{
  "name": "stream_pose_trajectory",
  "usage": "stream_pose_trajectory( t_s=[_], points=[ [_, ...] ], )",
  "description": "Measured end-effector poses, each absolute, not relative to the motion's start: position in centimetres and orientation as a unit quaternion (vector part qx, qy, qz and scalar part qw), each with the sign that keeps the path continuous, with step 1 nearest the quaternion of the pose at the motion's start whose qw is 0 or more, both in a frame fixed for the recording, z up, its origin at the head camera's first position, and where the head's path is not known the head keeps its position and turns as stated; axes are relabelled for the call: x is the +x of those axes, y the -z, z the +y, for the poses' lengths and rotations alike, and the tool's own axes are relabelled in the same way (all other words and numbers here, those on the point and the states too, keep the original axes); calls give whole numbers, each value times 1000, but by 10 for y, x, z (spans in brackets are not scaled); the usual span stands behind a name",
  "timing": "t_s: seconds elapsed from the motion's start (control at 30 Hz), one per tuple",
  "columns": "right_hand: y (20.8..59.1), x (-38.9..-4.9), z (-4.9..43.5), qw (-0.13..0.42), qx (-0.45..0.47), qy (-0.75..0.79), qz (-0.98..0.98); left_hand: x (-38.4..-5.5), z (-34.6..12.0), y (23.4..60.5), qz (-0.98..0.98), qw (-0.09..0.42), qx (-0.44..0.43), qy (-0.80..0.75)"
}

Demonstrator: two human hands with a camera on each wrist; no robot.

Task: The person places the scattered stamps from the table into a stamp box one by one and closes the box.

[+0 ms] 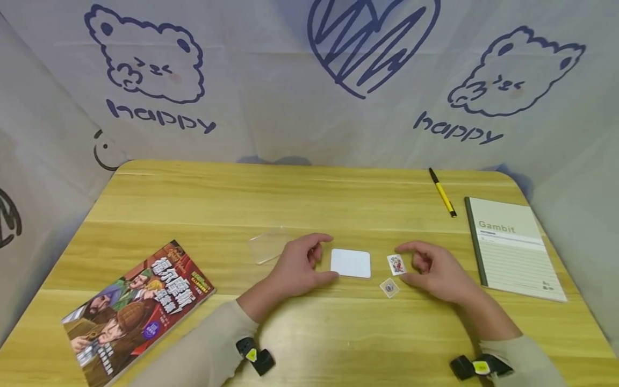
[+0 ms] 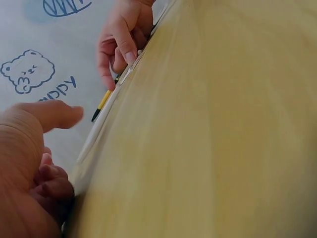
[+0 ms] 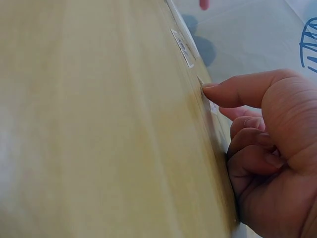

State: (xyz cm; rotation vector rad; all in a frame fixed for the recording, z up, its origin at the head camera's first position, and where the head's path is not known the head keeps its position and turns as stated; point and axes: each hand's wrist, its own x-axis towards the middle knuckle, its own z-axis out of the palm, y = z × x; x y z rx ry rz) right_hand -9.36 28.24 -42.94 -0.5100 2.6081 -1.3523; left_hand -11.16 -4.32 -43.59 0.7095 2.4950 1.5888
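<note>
A blank white card lies flat on the table between the hands. My left hand is at its left side, thumb and index finger spread apart, the thumb tip close to the card's lower left corner. Right of the card lies a small stamp with a colourful picture. My right hand frames this stamp, thumb tip by its lower corner and index fingertip just above it; its other fingers are curled. Just below, a second stamp lies tilted, its toothed edge showing in the right wrist view.
A clear plastic sheet or case lies behind my left hand. A comic-style book rests at the left. On the right are a notebook and a yellow-and-black pen. A white drawn-on cloth hangs behind the table.
</note>
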Motion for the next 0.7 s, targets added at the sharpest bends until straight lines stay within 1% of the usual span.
stream_pose_trajectory(
  t_s=[0.23,0.5,0.7],
  points=[
    [432,-95,282,94,-166,440,878,-111,-38,440,858,69,215,-462],
    [433,-97,283,96,-163,420,888,-113,-37,438,880,97,189,-424],
    [434,-98,284,101,-157,420,888,-115,-36,436,882,106,194,-416]
  ],
)
